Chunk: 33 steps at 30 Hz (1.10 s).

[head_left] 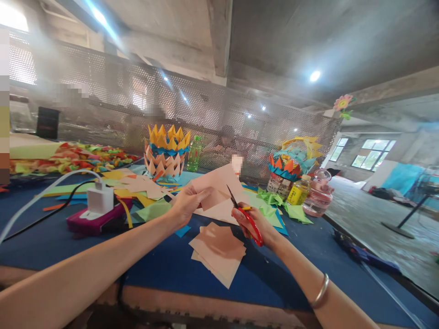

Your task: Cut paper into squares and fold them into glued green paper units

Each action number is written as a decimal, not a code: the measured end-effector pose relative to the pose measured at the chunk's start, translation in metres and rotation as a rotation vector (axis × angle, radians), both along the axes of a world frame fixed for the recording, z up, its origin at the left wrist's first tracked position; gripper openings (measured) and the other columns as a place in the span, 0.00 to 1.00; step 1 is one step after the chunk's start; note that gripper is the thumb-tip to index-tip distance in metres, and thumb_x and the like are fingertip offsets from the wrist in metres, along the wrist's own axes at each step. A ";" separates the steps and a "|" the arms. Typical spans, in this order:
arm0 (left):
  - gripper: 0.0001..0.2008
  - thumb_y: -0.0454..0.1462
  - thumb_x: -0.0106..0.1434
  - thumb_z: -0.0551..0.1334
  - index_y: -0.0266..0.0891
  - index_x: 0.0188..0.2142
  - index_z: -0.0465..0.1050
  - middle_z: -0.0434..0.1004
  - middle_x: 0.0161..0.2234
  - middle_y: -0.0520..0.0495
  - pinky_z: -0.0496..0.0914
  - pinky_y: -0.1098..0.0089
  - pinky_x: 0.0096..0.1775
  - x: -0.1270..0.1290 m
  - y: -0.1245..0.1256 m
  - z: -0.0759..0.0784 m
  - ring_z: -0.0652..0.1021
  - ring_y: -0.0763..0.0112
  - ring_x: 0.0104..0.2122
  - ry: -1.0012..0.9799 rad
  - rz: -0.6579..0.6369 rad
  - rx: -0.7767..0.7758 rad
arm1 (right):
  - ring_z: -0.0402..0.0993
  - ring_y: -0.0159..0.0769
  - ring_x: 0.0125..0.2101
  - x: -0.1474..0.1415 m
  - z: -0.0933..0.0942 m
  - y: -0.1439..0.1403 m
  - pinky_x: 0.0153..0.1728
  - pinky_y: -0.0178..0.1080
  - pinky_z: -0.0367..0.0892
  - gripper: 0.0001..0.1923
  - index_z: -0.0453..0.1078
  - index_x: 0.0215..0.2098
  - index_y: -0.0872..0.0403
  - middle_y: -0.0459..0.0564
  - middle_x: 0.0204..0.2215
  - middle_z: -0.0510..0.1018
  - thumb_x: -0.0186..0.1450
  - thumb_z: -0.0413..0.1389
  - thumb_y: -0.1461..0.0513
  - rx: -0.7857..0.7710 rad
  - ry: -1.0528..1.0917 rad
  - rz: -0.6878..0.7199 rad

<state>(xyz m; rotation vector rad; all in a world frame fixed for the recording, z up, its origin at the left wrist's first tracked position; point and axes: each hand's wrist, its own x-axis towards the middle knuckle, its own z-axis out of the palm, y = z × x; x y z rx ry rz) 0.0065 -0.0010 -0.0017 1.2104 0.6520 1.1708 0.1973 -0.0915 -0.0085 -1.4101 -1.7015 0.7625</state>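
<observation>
My left hand [188,205] pinches the left edge of a pale pink sheet of paper [219,180], held up above the table. In my right hand [250,219] is a pair of scissors [255,228] with red handles and dark blades. The blades point up and left, at the right part of the sheet; whether they touch it I cannot tell. Below both hands a stack of pale pink paper squares [219,249] lies fanned out on the blue tabletop [154,269]. More pale paper rests behind the hands, partly hidden by the held sheet.
A purple power strip [101,219] with a white charger [100,200] and cables sits at left. Folded-paper baskets [166,153] stand behind, with a green bottle [195,153]. At right are a yellow-labelled bottle [299,192], a pink jug [317,194] and a blue-handled tool [368,256].
</observation>
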 end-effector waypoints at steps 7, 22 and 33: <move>0.22 0.46 0.41 0.74 0.35 0.34 0.79 0.84 0.30 0.45 0.73 0.70 0.32 0.000 -0.001 0.000 0.82 0.60 0.33 -0.015 0.011 -0.004 | 0.61 0.28 0.12 -0.003 0.003 -0.001 0.14 0.32 0.58 0.21 0.58 0.29 0.50 0.37 0.13 0.61 0.64 0.52 0.43 0.004 -0.019 0.005; 0.23 0.47 0.40 0.75 0.34 0.33 0.80 0.84 0.33 0.42 0.75 0.68 0.32 0.000 0.000 -0.001 0.82 0.58 0.33 -0.011 -0.005 0.002 | 0.60 0.26 0.10 -0.001 0.000 0.000 0.12 0.29 0.56 0.22 0.62 0.30 0.52 0.36 0.11 0.62 0.64 0.52 0.42 0.017 0.002 0.005; 0.23 0.46 0.42 0.75 0.34 0.35 0.80 0.84 0.33 0.43 0.75 0.69 0.33 -0.001 -0.004 0.002 0.82 0.60 0.33 -0.011 -0.025 -0.009 | 0.57 0.24 0.07 0.000 -0.007 0.001 0.09 0.28 0.54 0.23 0.61 0.25 0.53 0.37 0.08 0.61 0.64 0.53 0.43 0.017 0.077 -0.033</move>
